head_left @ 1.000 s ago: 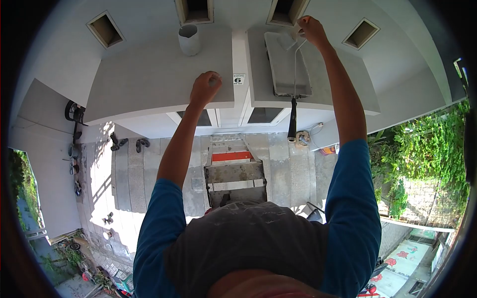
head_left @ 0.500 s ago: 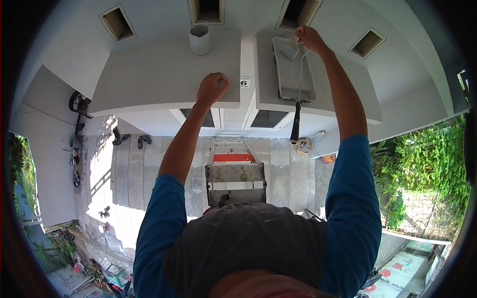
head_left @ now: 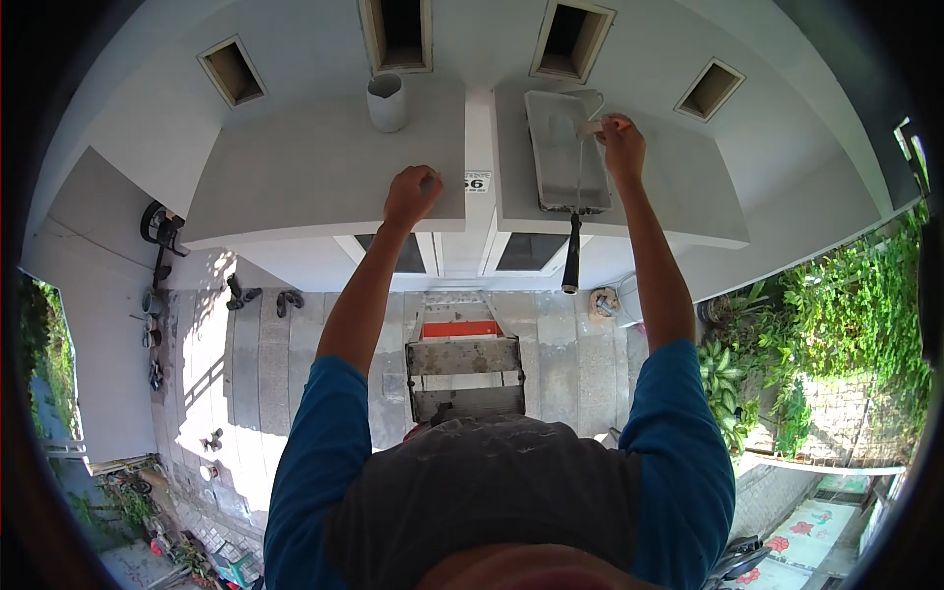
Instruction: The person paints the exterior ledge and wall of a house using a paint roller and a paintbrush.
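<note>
I look down from a ladder onto a grey concrete ledge point(head_left: 315, 167). A grey paint tray point(head_left: 553, 138) lies on it at the right. A paint roller rests in the tray, its black handle point(head_left: 570, 258) hanging over the ledge's front edge. My right hand point(head_left: 623, 147) is at the tray's right rim, fingers closed on the pale upper end of the roller's wire frame point(head_left: 590, 128). My left hand point(head_left: 411, 195) is a closed fist resting on the ledge's front edge, beside a small number plate point(head_left: 476, 183). A white cylindrical container point(head_left: 386, 101) stands further back on the ledge.
The ladder's steps point(head_left: 464, 356) drop straight below me to a paved yard. Several rectangular wall openings point(head_left: 570, 37) line the wall above the ledge. Shoes point(head_left: 288, 300) lie on the paving at the left, a bike point(head_left: 157, 228) leans by the wall, and green plants point(head_left: 836, 324) fill the right.
My right hand has come back from the tray's far end to its right rim, still on the roller's frame. The left fist stays on the ledge.
</note>
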{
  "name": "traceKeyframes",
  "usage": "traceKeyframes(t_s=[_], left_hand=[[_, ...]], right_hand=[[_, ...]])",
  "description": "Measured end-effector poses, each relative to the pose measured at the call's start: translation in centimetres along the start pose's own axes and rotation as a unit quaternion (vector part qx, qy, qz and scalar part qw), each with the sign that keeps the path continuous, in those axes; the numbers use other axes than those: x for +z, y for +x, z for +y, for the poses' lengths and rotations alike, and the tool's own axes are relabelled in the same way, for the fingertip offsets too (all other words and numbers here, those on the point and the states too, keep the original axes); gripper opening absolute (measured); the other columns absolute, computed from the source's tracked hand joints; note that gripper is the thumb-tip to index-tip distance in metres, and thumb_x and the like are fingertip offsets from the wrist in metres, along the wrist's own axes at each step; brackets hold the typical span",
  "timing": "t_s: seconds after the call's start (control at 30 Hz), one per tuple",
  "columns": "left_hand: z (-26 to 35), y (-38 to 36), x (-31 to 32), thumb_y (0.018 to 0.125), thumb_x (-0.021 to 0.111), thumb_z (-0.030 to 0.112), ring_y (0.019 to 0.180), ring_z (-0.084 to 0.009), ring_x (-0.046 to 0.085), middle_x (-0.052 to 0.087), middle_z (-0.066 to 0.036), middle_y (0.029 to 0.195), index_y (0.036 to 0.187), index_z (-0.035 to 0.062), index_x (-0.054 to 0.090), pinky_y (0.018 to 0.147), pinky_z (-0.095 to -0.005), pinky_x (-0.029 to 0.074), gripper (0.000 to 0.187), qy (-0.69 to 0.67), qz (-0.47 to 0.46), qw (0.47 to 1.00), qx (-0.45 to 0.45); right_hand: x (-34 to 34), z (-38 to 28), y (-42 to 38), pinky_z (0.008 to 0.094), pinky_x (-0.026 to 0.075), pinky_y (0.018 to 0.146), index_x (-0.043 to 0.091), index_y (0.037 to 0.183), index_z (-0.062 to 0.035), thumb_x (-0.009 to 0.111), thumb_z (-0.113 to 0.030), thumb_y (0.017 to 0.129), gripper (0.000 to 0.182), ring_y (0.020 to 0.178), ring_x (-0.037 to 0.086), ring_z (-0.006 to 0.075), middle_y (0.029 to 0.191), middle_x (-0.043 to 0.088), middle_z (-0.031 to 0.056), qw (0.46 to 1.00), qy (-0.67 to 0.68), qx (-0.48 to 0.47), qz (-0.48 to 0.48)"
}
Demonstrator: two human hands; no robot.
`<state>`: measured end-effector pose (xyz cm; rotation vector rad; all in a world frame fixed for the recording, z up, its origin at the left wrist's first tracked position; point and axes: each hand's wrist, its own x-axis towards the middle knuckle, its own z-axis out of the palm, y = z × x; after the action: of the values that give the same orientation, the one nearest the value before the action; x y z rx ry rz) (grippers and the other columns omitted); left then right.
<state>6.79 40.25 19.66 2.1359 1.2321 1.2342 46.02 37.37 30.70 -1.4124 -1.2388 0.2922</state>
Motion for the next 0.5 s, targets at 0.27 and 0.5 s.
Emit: traceKeyframes(t_s=[0.27,0.5], left_hand=[[0.7,-0.3,0.1,0.084,0.069,0.023,0.085,-0.0335,0.067,0.069,-0.016,0.088,0.090,0.0032,0.071,0.079,-0.0420,0.053,0.021,0.015,0.026,1.000,-0.010],[0.7,-0.2,0.1,0.083,0.070,0.023,0.085,-0.0340,0.067,0.069,-0.015,0.087,0.090,0.0038,0.071,0.078,-0.0423,0.053,0.020,0.024,0.021,0.999,-0.004]], right_hand=[[-0.4,2.5,-6.4,0.0267,0.057,0.068,0.066,0.112,0.0042,0.065,-0.015,0.094,0.027,0.079,0.069,0.0139,0.084,0.069,0.0084,0.998,0.048,0.011,0.043],[-0.4,2.4,-7.2,0.0273,0.053,0.066,0.070,0.102,0.0032,0.067,-0.013,0.087,0.022,0.070,0.067,0.0148,0.077,0.070,0.0074,0.996,-0.041,0.015,0.084]])
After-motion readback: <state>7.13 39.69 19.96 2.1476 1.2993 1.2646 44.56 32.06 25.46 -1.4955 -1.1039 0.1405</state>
